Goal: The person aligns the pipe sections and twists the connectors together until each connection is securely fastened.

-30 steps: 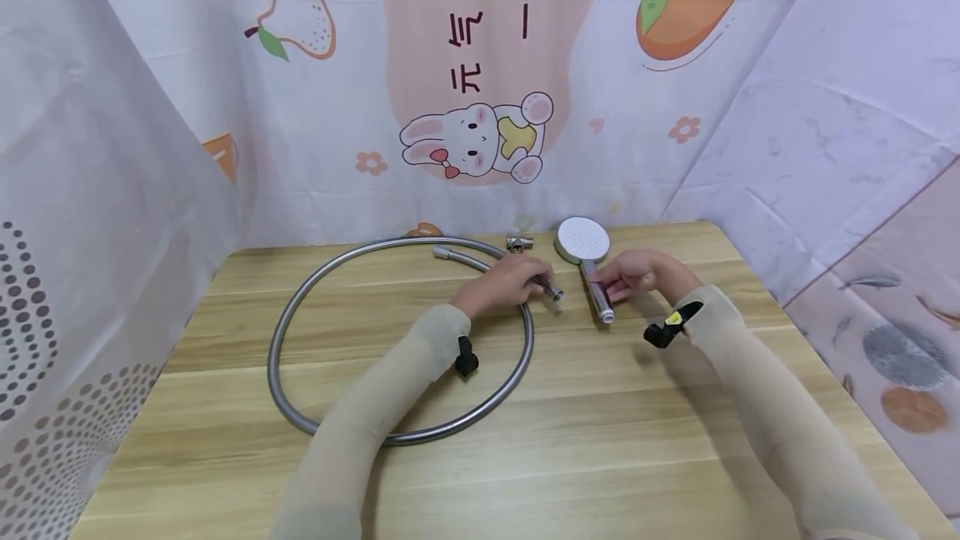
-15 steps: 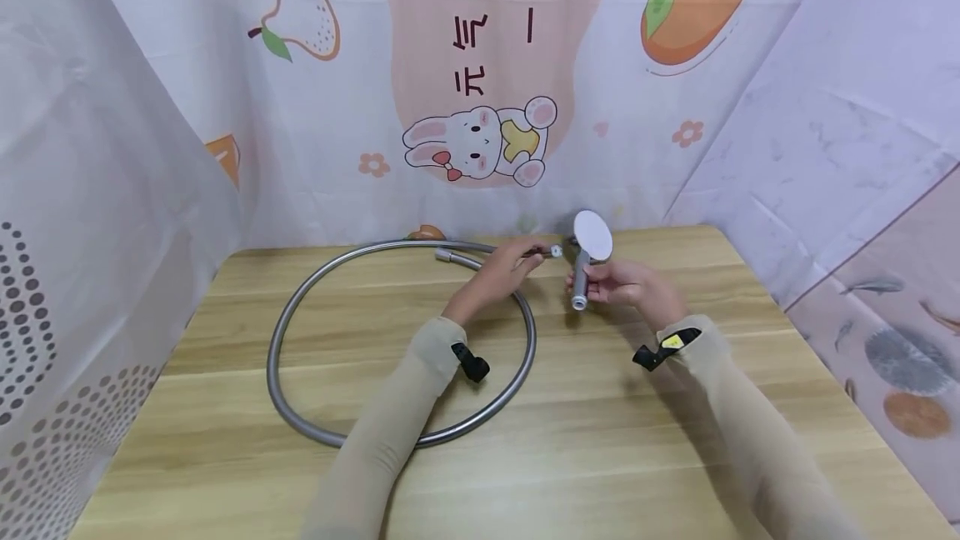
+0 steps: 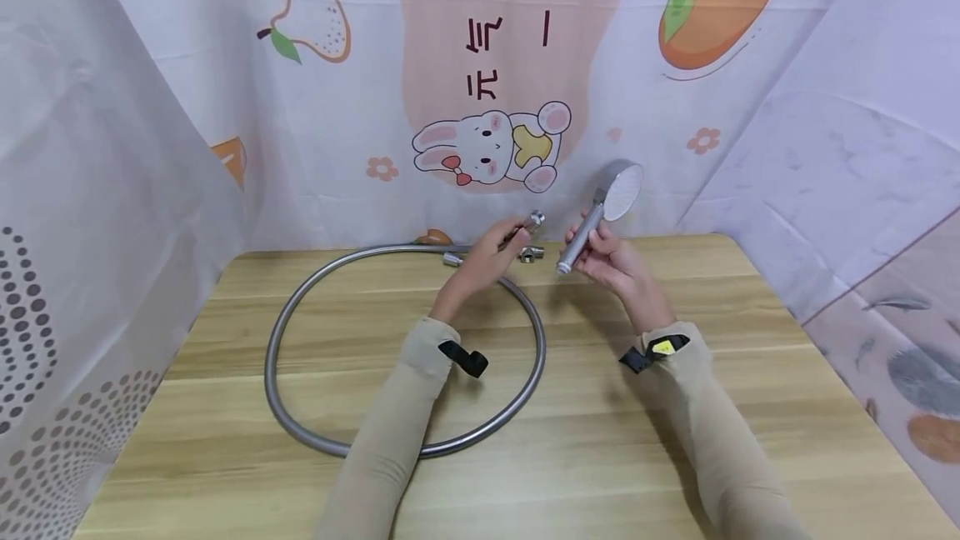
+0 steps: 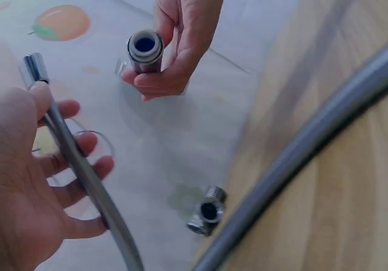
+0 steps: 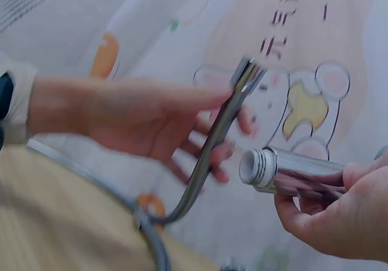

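My left hand pinches one end of a grey metal shower hose, its chrome end nut pointing up past the thumb. The hose length below it runs across the fingers in the left wrist view. My right hand holds a chrome shower head by the handle, raised over the back of the table, its white round face turned to the right. The handle's threaded end faces the left hand. The hose nut and the threaded end are apart.
A small chrome T-shaped valve lies at the table's back edge, between the hands. The hose lies in a wide loop on the wooden table, its other end nut near the left wrist. A printed curtain stands behind.
The right hand has gripped the shower head's handle, lifted it off the table and tilted it. The left hand has raised the hose end and turned it upward.
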`<control>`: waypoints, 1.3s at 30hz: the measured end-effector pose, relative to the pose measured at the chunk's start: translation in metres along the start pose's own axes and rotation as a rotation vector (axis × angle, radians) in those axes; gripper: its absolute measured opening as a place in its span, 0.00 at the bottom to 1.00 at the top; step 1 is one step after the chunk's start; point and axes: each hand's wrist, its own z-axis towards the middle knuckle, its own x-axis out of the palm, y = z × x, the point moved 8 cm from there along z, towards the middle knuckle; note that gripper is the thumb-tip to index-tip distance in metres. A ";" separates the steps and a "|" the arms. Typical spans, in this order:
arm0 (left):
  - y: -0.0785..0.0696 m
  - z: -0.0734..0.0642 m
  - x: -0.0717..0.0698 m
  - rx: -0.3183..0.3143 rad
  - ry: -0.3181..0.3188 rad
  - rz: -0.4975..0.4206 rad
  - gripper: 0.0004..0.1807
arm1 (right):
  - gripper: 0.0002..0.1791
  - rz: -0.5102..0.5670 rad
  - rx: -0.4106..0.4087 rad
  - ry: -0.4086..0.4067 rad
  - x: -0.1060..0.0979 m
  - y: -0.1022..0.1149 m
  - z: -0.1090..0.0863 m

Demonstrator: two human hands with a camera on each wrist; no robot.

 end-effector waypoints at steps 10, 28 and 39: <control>-0.004 -0.006 -0.012 -0.025 0.094 -0.323 0.17 | 0.19 0.305 -0.041 0.079 0.051 0.013 0.007; -0.018 -0.013 -0.012 -0.048 0.082 -0.787 0.16 | 0.24 0.207 -0.060 0.071 0.077 0.020 -0.016; -0.031 -0.015 -0.014 -0.027 0.129 -0.746 0.20 | 0.28 -0.060 -0.134 0.093 0.092 0.022 -0.026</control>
